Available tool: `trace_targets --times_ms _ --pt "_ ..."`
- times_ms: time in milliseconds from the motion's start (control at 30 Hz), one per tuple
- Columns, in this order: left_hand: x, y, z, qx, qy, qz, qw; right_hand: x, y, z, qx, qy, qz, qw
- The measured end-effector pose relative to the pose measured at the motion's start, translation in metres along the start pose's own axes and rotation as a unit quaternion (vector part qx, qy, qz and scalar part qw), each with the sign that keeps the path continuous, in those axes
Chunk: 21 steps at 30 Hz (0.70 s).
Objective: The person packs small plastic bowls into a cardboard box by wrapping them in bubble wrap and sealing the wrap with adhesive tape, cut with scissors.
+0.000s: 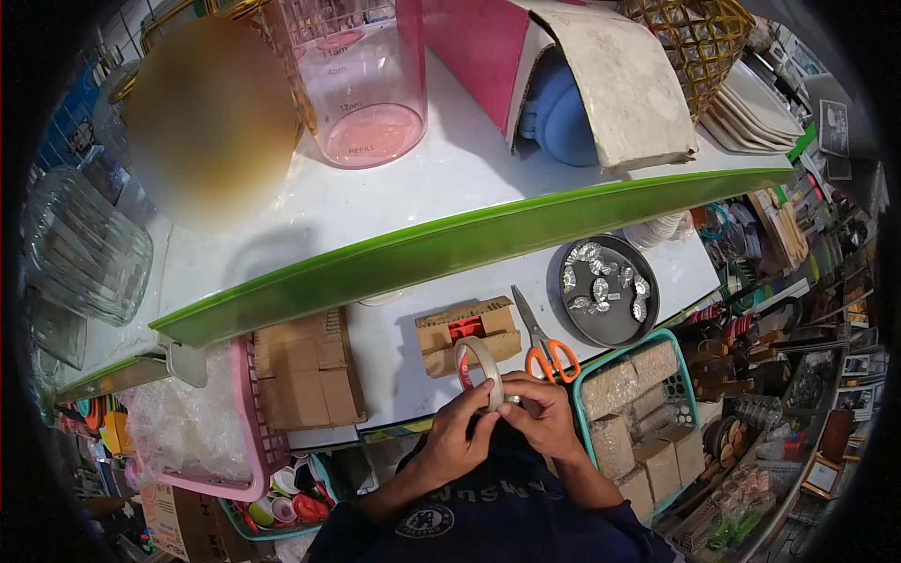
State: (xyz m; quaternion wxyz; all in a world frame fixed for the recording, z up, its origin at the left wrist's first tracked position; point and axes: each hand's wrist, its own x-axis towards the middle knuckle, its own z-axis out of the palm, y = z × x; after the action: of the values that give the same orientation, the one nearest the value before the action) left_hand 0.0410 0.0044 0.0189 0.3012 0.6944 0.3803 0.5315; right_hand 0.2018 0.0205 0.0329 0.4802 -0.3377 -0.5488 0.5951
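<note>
A roll of clear tape point(481, 366) is held upright between both hands, close to the person's chest. My left hand point(457, 439) pinches the roll's lower left side with thumb and fingers. My right hand point(542, 419) is closed at the roll's lower right edge, its fingertips on the tape. Just beyond the roll lies a small open cardboard box point(466, 335) with something red inside. Scissors with orange handles point(551, 360) rest on the white shelf to the right of the box, blades pointing away.
A round dark pan point(610, 291) holds several foil cups. A teal basket point(641, 422) of wrapped packages stands right, a pink basket point(246, 413) left beside a brown carton point(310, 371). A green-edged upper shelf point(469, 246) bears a pink-tinted jug point(361, 84).
</note>
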Motion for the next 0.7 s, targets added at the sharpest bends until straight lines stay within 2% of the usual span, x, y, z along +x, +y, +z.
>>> trace_targets --times_ms 233,533,700 --pt "-0.004 -0.005 0.005 0.031 0.03 0.036 0.998 0.0 0.001 0.002 -0.023 0.015 -0.004 1.0" --pt "-0.008 -0.01 0.01 0.044 0.04 0.074 0.995 -0.003 0.004 0.003 0.015 0.011 -0.016 1.0" --pt "-0.013 -0.012 0.012 0.019 0.055 0.044 0.997 -0.001 0.003 0.003 0.029 -0.002 -0.012 0.999"
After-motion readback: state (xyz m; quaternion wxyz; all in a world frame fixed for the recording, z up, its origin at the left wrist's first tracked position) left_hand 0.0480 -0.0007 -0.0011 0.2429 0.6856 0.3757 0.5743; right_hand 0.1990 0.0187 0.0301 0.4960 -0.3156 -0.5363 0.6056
